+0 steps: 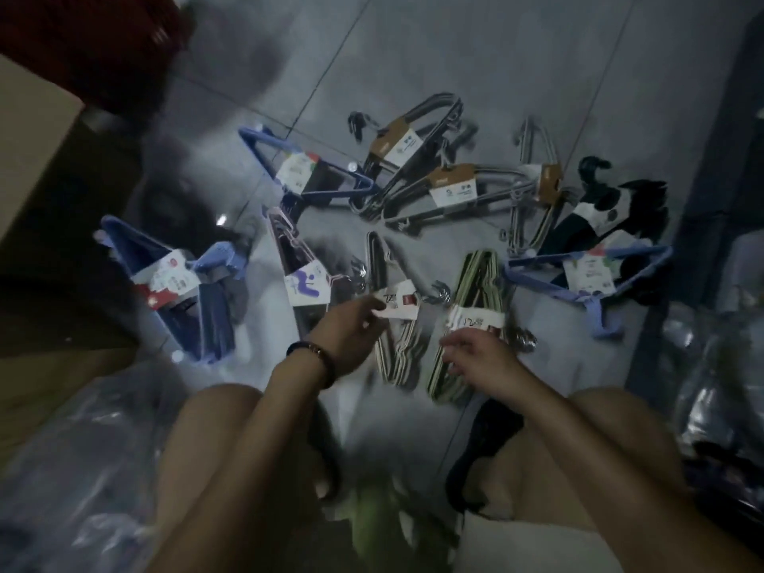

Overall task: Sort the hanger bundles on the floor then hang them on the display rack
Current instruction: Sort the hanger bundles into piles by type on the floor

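Several hanger bundles lie spread on the grey tiled floor [413,43]. My left hand [351,330] pinches the white label of a pale striped bundle [399,349]. Just right of it, my right hand [479,359] hovers with loosely curled fingers over the lower end of a green striped bundle [479,279], touching it below its label. A pink bundle [297,262] lies left of my left hand. Blue bundles lie at the left [194,299], the upper middle [306,175] and the right [587,275]. Grey bundles with brown labels [450,188] and a black bundle [599,208] lie farther away.
A cardboard box [37,167] stands at the left, with a dark red object [82,35] behind it. Clear plastic bags lie at the lower left [82,448] and at the right [719,366]. My knees and shoes fill the bottom of the view. No display rack is in view.
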### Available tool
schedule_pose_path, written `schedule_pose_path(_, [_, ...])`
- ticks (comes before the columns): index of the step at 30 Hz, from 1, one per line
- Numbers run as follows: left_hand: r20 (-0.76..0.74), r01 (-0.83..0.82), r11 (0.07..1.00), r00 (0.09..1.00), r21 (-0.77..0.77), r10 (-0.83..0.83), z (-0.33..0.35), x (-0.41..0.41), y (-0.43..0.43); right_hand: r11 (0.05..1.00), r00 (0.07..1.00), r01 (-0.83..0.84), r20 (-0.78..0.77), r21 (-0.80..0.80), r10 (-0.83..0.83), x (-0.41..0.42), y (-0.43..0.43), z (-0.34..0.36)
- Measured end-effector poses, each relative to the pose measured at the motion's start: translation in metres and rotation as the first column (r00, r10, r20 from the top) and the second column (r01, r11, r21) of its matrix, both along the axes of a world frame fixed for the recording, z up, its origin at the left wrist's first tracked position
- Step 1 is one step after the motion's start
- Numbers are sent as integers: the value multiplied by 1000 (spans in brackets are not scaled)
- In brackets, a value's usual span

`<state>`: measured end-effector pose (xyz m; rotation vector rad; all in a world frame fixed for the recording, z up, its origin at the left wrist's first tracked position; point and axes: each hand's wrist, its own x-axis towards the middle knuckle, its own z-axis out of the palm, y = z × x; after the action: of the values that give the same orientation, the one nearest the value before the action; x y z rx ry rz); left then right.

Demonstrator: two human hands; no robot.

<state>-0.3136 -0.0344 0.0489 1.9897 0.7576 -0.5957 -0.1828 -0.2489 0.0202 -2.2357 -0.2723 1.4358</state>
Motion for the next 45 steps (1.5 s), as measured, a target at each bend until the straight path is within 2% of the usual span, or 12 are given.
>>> schedule_pose_path(3, [-93, 26, 999, 995, -31, -29, 91, -30, 16, 999, 999, -46, -15, -15, 46, 3, 15, 111])
schedule_pose_path(7, [-124, 83, 993, 988, -82, -93, 255, -63, 26, 980, 980, -201, 9, 3, 201, -4, 51, 307])
schedule_pose_path(10, [-58, 169, 981, 983, -90, -175, 367, -78, 36, 950, 948, -313, 58, 7, 312, -11, 61, 432])
schedule_pose_path(12, [-5, 165, 980, 986, -109, -167, 427, -78, 48, 934, 934, -354, 67, 46, 351, -10, 61, 491])
schedule_pose_path(15, [73, 164, 984, 985, -69, -159, 485, -50, 61, 964, 962, -252, 126, 85, 240, -2, 51, 549])
schedule_pose_path(17, [157, 144, 988, 978, -49, -135, 508, -18, 60, 977, 966, -183, 205, 107, 158, 5, 34, 563])
schedule_pose_path(20, [233, 184, 982, 957, -35, -171, 526, 39, 45, 984, 973, -66, 231, 163, 27, 30, 2, 568])
schedule_pose_path(24, [181, 322, 946, 928, 49, -325, 543, 114, 5, 979, 973, -4, 228, 204, -44, 81, -46, 562])
schedule_pose_path(29, [175, 319, 913, 913, 255, -368, 558, 201, -69, 970, 959, 86, 246, 227, -143, 166, -102, 561])
schedule_pose_path(32, [189, 378, 889, 882, 259, -431, 572, 238, -105, 976, 956, 61, 270, 208, -118, 216, -131, 572])
schedule_pose_path(38, [164, 317, 903, 913, 291, -373, 574, 286, -122, 937, 926, 179, 270, 299, -263, 284, -169, 575])
schedule_pose_path(45, [200, 255, 912, 923, 322, -329, 567, 353, -119, 932, 940, 170, 231, 320, -251, 340, -162, 564])
